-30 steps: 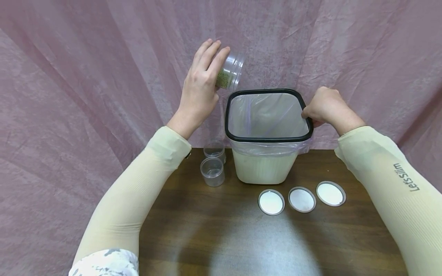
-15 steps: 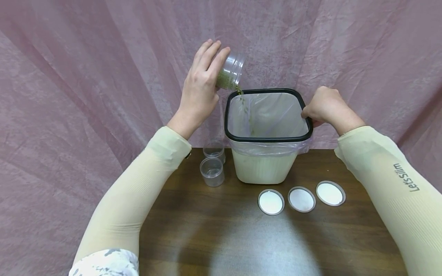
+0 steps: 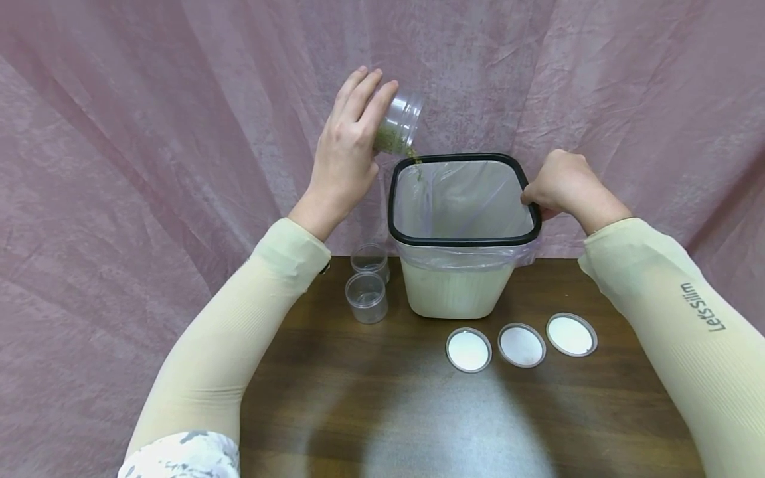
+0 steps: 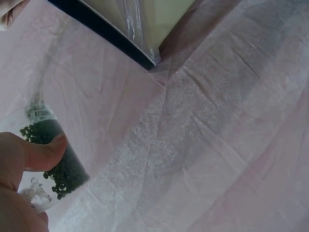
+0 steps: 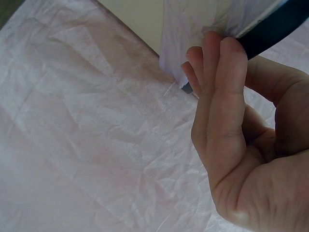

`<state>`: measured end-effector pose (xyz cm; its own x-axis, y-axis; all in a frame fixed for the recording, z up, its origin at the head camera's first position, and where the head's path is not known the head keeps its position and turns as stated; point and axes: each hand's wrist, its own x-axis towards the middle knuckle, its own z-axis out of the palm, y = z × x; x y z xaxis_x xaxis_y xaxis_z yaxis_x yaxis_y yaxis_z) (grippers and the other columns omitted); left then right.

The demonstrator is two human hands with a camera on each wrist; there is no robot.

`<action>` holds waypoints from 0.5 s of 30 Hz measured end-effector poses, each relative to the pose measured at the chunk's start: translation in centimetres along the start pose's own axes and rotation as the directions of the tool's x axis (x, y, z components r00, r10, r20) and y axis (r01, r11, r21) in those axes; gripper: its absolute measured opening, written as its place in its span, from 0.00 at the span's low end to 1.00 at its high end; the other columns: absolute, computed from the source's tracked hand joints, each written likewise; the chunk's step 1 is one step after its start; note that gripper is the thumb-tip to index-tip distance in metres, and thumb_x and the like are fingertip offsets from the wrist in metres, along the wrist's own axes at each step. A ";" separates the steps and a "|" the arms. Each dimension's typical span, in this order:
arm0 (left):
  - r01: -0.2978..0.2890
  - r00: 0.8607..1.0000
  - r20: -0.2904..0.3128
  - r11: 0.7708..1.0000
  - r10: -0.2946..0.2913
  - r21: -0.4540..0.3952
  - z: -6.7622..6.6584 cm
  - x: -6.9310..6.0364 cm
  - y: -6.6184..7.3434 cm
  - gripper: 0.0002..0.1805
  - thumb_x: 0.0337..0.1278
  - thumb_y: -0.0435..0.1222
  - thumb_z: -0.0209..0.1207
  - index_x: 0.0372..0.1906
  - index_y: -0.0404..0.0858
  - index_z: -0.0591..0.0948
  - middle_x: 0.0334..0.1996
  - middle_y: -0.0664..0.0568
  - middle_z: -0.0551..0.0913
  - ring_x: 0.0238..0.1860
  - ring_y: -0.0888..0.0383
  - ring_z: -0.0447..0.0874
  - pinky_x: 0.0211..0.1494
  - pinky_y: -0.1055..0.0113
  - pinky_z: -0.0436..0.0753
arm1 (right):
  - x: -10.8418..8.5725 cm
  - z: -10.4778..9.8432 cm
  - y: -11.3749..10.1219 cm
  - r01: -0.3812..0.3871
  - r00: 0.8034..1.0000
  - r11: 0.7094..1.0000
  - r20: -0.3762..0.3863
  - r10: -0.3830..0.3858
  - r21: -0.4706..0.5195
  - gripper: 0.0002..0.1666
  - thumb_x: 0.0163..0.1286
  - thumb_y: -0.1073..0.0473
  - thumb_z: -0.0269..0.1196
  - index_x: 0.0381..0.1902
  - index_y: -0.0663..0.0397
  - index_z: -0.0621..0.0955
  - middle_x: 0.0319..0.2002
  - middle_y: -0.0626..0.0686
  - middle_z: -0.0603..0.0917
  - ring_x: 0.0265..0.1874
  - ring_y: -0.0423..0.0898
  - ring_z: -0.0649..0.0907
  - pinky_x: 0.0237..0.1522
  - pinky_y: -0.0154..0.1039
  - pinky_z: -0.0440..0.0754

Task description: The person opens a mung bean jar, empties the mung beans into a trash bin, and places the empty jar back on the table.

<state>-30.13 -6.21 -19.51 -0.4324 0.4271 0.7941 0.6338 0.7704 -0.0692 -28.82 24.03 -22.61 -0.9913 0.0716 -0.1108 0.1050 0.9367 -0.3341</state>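
My left hand [image 3: 343,153] grips a clear plastic jar [image 3: 409,111], tilted with its mouth toward a bin. Small green beans [image 4: 72,162] fill the lower side of the jar in the left wrist view, the thumb lying across its wall. A thin stream of beans [image 3: 416,161] spills from the mouth over the bin's left back corner. The cream-coloured bin [image 3: 457,289] has a black rim [image 3: 466,242] and a translucent bag [image 3: 478,199] lining it. At the bin's right side, my right hand [image 3: 568,182] pinches the rim between thumb and fingers, as the right wrist view confirms.
Two clear jars [image 3: 366,305] without lids stand on the wooden table [image 3: 370,405], left of the bin. Three round lids with white tops [image 3: 469,350] lie in front of it and to its right. A pink curtain [image 3: 478,73] hangs close behind.
A second ago the beans stayed inside the tilted jar; by half a second ago they were streaming out into the bin, and still are. Both hands have hardly moved.
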 end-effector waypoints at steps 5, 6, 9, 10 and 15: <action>-0.006 1.000 -0.003 1.000 0.006 0.009 -0.1 0.1 0.0 0.45 0.32 0.11 0.47 0.65 0.41 0.69 0.67 0.46 0.66 0.73 0.54 0.53 0.75 0.70 0.52 | 0.0 0.0 0.0 0.001 1.000 1.000 -0.002 -0.001 0.000 0.28 0.49 0.55 0.64 0.40 0.75 0.77 0.13 0.52 0.82 0.26 0.53 0.85 0.48 0.53 0.77; -0.006 1.000 -0.003 1.000 0.006 0.010 -0.1 0.1 0.0 0.45 0.32 0.11 0.47 0.65 0.41 0.69 0.67 0.46 0.66 0.73 0.54 0.53 0.74 0.70 0.52 | 0.0 0.0 0.0 0.002 1.000 1.000 -0.003 -0.002 -0.005 0.28 0.49 0.55 0.64 0.40 0.75 0.77 0.13 0.52 0.82 0.28 0.55 0.85 0.48 0.53 0.77; -0.008 1.000 -0.005 1.000 0.008 0.013 -0.1 0.1 0.0 0.45 0.32 0.11 0.47 0.65 0.42 0.69 0.67 0.46 0.66 0.73 0.54 0.53 0.75 0.70 0.52 | 0.0 0.0 0.0 0.001 1.000 1.000 -0.005 -0.001 -0.013 0.28 0.49 0.54 0.64 0.41 0.76 0.77 0.13 0.53 0.82 0.31 0.57 0.85 0.47 0.53 0.78; -0.009 1.000 -0.005 1.000 0.009 0.013 -0.1 0.1 0.0 0.45 0.32 0.11 0.47 0.65 0.42 0.69 0.67 0.46 0.66 0.73 0.54 0.53 0.75 0.70 0.52 | 0.0 0.0 0.0 0.000 1.000 1.000 -0.003 0.000 -0.013 0.29 0.49 0.54 0.64 0.41 0.76 0.77 0.13 0.53 0.82 0.30 0.56 0.85 0.47 0.53 0.78; -0.014 1.000 -0.002 1.000 0.014 0.013 -0.1 0.2 0.0 0.45 0.32 0.10 0.49 0.64 0.42 0.69 0.67 0.46 0.66 0.73 0.54 0.53 0.75 0.70 0.52 | 0.1 -0.1 -0.1 -0.008 1.000 1.000 0.009 0.008 0.001 0.29 0.50 0.55 0.64 0.42 0.76 0.76 0.13 0.53 0.83 0.21 0.49 0.85 0.45 0.52 0.78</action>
<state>-30.14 -6.23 -19.27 -0.4223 0.4370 0.7941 0.6313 0.7705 -0.0883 -28.89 23.98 -22.50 -0.9897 0.0756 -0.1219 0.1126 0.9359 -0.3338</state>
